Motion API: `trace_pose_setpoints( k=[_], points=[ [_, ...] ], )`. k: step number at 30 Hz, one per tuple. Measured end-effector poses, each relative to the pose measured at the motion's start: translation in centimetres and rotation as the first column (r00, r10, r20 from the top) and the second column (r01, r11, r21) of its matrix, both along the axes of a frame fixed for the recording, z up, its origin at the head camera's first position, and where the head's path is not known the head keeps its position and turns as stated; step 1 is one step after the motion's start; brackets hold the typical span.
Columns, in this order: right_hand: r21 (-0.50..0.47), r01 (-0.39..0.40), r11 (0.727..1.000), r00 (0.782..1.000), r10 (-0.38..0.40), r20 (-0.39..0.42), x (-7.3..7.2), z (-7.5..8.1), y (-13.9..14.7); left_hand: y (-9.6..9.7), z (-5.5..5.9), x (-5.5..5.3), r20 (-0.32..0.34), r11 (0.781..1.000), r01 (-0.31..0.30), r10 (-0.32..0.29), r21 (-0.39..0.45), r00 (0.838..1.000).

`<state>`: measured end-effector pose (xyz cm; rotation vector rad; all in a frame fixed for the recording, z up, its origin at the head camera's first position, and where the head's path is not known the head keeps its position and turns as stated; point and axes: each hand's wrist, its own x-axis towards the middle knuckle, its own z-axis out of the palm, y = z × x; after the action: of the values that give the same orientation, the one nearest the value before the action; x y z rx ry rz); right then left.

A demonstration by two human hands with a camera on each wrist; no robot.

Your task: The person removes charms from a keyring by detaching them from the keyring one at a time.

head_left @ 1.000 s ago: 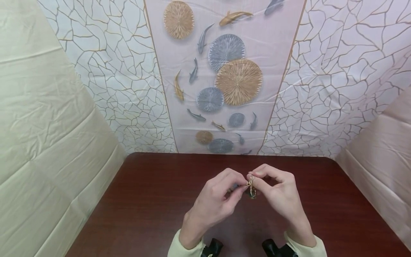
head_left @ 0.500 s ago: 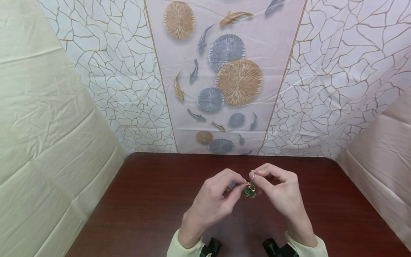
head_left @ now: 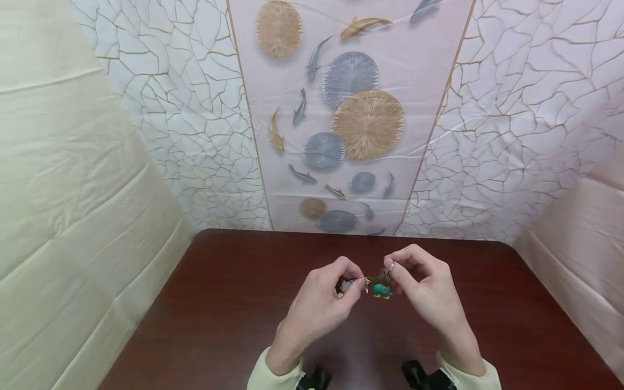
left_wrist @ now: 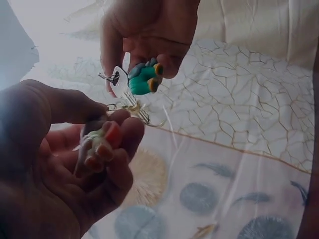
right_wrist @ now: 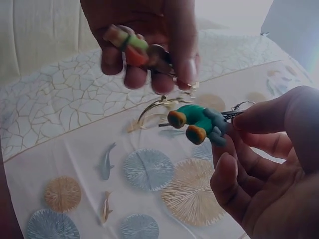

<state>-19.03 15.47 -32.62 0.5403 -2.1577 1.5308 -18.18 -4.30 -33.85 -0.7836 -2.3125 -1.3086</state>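
Here's the small green-and-grey figure with orange feet (right_wrist: pixel 197 122), hanging just below the right-hand pinch and leaning into the gap between the hands! The right hand (head_left: pixel 431 287) has thumb and forefinger pressed together on a dark metal fitting (right_wrist: pixel 231 114) at the figure's grey end. Across the gap, the left hand (head_left: pixel 322 298) nips a gold-coloured curved metal piece (right_wrist: pixel 159 103) at its fingertips, a red, pale-green and brown figure (left_wrist: pixel 97 142) tucked against its fingers below the thumb. Are gold piece and dark fitting linked? Can't tell from here!

How will it handle? Light, I'd say, the figures rubbery and forgiving, the metal thin, stiff and a touch slippery. Best hold: the fitting itself, right by the figure's top, since a grip on the feet would probably let it swivel.

Room now: both pinches float above the dark red-brown wooden table (head_left: pixel 195 309), which spreads to either side of the wrists. Its far edge lies just beyond the fingertips, the patterned white-and-pink cloth (head_left: pixel 429 70) rising behind. Nearer than the grip, pale yellow sleeves (head_left: pixel 277 375) and black wrist-worn gear (head_left: pixel 316 379) flank the gap
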Motion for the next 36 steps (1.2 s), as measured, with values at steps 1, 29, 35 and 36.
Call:
trace_pose_setpoints(
  k=[1,29,35,36],
  points=[
    [0.022,-0.002,1.0,1.0,0.001,0.007,0.0,0.0,0.1,-0.2,-0.1,0.0,0.046,1.0,0.004,-0.004,-0.005,0.999],
    [0.311,-0.027,0.95,0.995,-0.003,0.097,-0.7,-1.5,2.3,-10.3,-5.9,-4.6,0.347,0.951,-0.16,0.25,-0.266,0.904],
    [0.306,-0.03,0.952,0.995,0.0,0.096,-0.9,-1.5,2.5,-11.7,-8.4,-6.0,0.374,0.91,-0.245,0.367,-0.335,0.851],
    [0.302,-0.033,0.953,0.995,0.003,0.099,-1.0,-1.5,2.5,-12.0,-8.8,-6.3,0.375,0.9,-0.26,0.389,-0.351,0.841]
  ],
)
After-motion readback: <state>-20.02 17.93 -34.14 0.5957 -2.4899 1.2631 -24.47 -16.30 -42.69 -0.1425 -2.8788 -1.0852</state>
